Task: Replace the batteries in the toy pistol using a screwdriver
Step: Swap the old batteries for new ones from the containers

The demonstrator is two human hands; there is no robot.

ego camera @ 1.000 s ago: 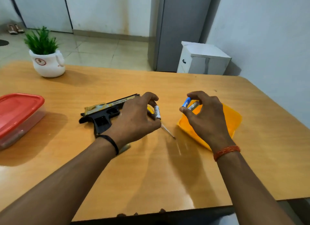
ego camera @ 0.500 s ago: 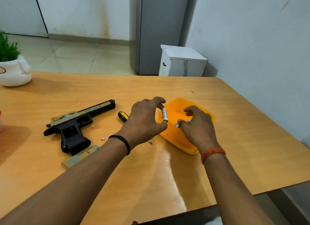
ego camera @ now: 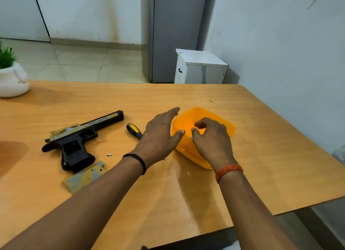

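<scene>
We note a black-and-tan plastic toy pistol (ego camera: 80, 137) lying flat on the glossy wooden table (ego camera: 186, 193), left of a yellow-handled screwdriver (ego camera: 134, 130). Our left hand (ego camera: 158, 137) hovers spread, fingers straight, beside the square orange plastic tub (ego camera: 220, 122). Our right hand (ego camera: 212, 139) curls over the tub; whether it holds anything, we cannot tell.

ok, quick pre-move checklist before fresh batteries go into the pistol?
1. Left hand free: ok, fingers straight, holds nothing.
2. Right hand free: cannot tell, fingers curled over the orange container.
3. Battery cover off: ok, lies beside the toy pistol grip.
4. Screw accounted for: ok, on the table.
5. Screwdriver in reach: ok, beside left hand.
6. New batteries located: cannot tell.
</scene>
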